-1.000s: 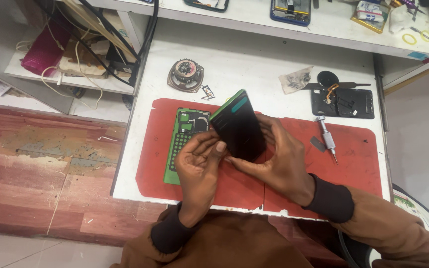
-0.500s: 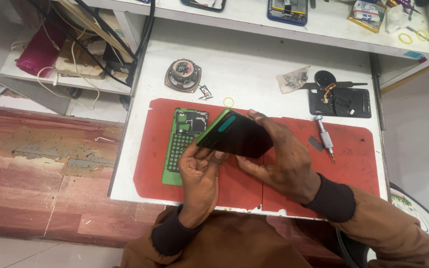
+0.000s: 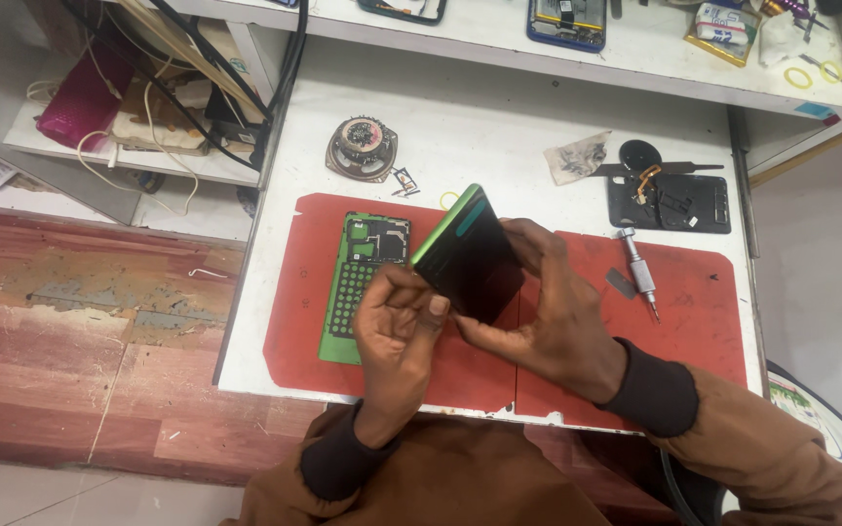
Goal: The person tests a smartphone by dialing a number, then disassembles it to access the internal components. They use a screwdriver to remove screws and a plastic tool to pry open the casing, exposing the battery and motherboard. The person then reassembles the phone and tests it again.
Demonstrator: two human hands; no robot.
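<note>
1. Green on its rim, a phone back cover [image 3: 363,282] lies inner side up at the left end of the red work mat [image 3: 704,331], already off the handset and apart from both hands.
2. Above the mat's left corner on the white table [image 3: 499,127] sits a small round speaker [image 3: 362,148], with a few tiny parts just beside it.
3. Left hand [image 3: 397,331] is curled, thumb and fingertips pinching the lower left edge of the phone [image 3: 470,258].
4. That phone is a dark slab with a green edge, held tilted over the middle of the mat, clear of the surface, between both hands.
5. Right hand [image 3: 548,312] wraps the phone from behind and the right, fingers closed on its far edge.
6. A precision screwdriver [image 3: 638,278] lies unused on the mat to the right; a dark phone frame [image 3: 669,203] with an orange flex sits on the table above it.
7. Judging by this layout, opening is done; the cover is not yet back on, and whether inner work remains cannot be told.
</note>
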